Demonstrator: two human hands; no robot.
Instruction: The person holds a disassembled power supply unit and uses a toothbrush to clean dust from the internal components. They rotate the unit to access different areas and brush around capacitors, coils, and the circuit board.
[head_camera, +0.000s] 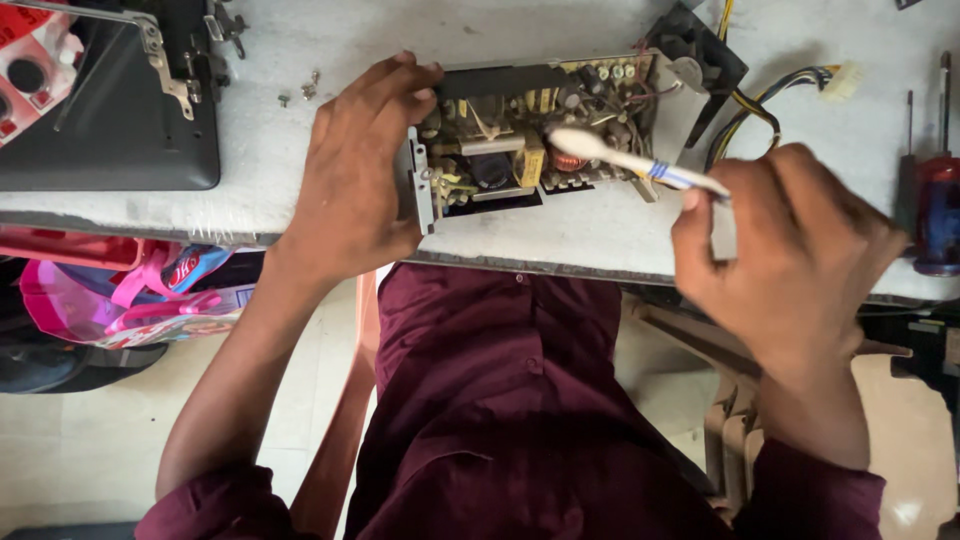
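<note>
An opened power supply unit (530, 135) with an exposed circuit board, coils and capacitors lies on the grey worktable (590, 230) near its front edge. My left hand (355, 170) grips the unit's left metal end, fingers curled over the top. My right hand (790, 245) holds a white toothbrush (625, 160) with blue marks; its head rests over the board's components near a copper coil. A black fan (700, 55) stands at the unit's right end, with yellow and black wires (760, 105) running to a white connector.
A black laptop base (110, 110) with a hinge bracket sits at the far left. Small loose screws (305, 90) lie beside it. A red-handled screwdriver (938, 200) lies at the right edge. Pink bags (120, 295) hang below the table.
</note>
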